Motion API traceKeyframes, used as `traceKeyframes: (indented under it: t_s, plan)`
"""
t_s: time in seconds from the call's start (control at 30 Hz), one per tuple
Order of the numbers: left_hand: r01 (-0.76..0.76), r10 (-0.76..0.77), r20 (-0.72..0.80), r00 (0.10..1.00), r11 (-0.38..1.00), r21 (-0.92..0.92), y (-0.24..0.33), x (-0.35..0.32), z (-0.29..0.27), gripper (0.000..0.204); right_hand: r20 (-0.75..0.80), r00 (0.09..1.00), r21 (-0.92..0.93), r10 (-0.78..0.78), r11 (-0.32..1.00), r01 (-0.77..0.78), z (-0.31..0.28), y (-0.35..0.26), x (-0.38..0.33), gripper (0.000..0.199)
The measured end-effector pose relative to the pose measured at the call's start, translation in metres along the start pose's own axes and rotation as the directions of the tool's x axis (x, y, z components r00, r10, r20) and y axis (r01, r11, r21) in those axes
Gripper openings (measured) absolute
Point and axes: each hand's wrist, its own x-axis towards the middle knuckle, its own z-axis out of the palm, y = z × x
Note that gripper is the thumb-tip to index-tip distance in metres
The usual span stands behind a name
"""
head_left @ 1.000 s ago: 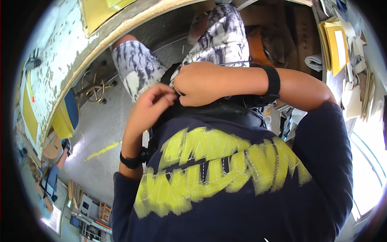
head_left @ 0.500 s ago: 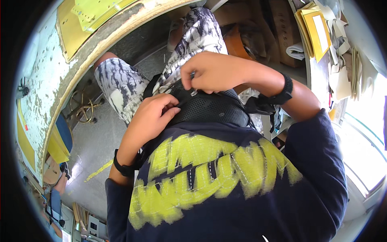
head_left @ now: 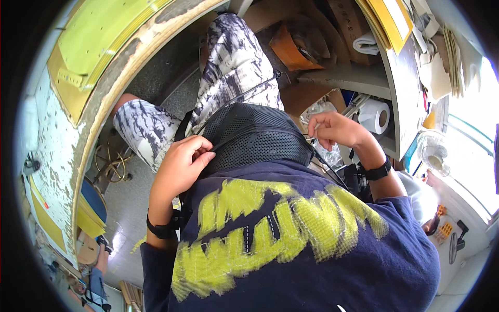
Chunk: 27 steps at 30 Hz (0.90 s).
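Note:
A black mesh waist bag (head_left: 260, 148) lies across my lap against the dark shirt, with a zip line running along it. At the bag's left end, my left hand (head_left: 182, 164) pinches its edge between thumb and curled fingers. Beside the right end of the bag, my right hand (head_left: 335, 130) is raised with its fingers bent in. Anything between those fingers is too small to make out. Both wrists wear black bands. A black strap (head_left: 327, 169) trails from the bag's right end.
A worn, curved-looking table edge (head_left: 112, 65) with yellow sheets (head_left: 112, 39) is at the left. Shelves at the right hold a white paper roll (head_left: 374, 115) and an orange envelope (head_left: 292, 49). Another person (head_left: 96, 281) is at the lower left. A wheeled chair base (head_left: 112, 164) stands on the floor.
My right hand has moved from the middle of the bag to its right end, uncovering the mesh top. My left hand keeps its grip. The view has shifted slightly.

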Motion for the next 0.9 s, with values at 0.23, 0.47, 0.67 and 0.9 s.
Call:
traceKeyframes:
  t_s: [0.23,0.47,0.67,0.9]
  plan:
    - [0.003,-0.009,0.112,0.994,0.999,0.049,0.007,0.012,-0.004,0.012,0.069,0.997,0.239,0.038,0.97,-0.054,0.0,0.034,-0.018,0.013]
    - [0.037,-0.045,0.152,0.987,0.998,0.054,0.01,0.016,-0.004,0.011,0.128,0.992,0.27,0.017,0.962,-0.051,0.0,0.044,-0.018,0.011]
    - [-0.007,0.0,0.128,0.992,0.999,0.049,0.012,0.017,0.002,0.01,0.165,0.986,0.245,0.0,0.969,-0.041,0.004,0.05,-0.026,0.013]
    - [-0.142,0.139,0.132,0.981,0.99,0.016,0.026,0.041,0.023,0.01,0.21,0.973,0.226,0.093,0.964,-0.141,-0.003,0.073,-0.042,0.01]
